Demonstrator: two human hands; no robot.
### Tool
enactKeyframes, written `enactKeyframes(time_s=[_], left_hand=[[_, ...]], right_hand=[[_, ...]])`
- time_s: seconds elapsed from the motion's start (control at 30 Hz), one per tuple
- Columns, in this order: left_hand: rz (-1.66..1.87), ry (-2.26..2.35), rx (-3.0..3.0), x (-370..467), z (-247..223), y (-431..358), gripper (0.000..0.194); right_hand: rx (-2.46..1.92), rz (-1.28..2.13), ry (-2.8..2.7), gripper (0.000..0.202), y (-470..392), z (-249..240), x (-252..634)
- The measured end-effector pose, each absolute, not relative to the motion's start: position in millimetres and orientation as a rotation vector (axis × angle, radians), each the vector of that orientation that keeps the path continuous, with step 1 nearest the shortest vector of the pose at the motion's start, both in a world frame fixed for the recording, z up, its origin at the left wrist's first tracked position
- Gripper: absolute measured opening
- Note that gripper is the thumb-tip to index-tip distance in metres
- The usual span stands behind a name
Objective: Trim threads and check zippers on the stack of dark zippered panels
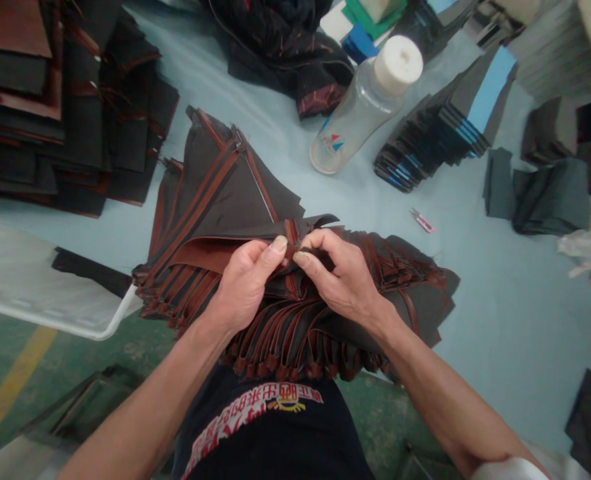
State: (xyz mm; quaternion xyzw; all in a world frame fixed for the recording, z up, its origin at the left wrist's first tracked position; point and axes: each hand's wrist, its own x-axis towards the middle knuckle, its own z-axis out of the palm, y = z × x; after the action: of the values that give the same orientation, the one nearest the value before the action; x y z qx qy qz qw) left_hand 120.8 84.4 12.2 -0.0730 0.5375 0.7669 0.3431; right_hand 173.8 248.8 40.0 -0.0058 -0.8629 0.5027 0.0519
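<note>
A heap of dark grey fabric pieces [275, 180] with reddish-brown trim lies along the table's front edge, many folded layers hanging over it. My left hand [248, 277] pinches the brown-trimmed edge of one piece between thumb and finger. Close beside it, my right hand [338, 267] is closed at the same edge, thumb and forefinger pressed together on a small dark bit of the fabric. The two thumbs nearly meet above the heap. Exactly what lies between the right fingertips is too small to make out.
A clear bottle [350, 113] with a white cap lies behind the heap. Pink thread snips [422, 221] rest to the right. Stacked dark panels [440, 120] and another brown-trimmed pile [75, 127] flank the back. A white bin [50, 320] stands at the left edge.
</note>
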Motion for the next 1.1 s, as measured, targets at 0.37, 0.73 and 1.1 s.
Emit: enactKeyframes(time_s=[0.37,0.73,1.1], left_hand=[[1.966,1.516,0.026,118,19,83,0.039],[1.866,2.009,0.420,133,16,82,0.024],[1.836,1.792,0.130,127,17,80,0.037]], right_hand=[[-0.301,1.836,-2.593,0.020,247,54,173],[-0.345,1.863,-2.641,0.039,239,53,170],[-0.361,1.731,-2.664,0.051,236,52,168]])
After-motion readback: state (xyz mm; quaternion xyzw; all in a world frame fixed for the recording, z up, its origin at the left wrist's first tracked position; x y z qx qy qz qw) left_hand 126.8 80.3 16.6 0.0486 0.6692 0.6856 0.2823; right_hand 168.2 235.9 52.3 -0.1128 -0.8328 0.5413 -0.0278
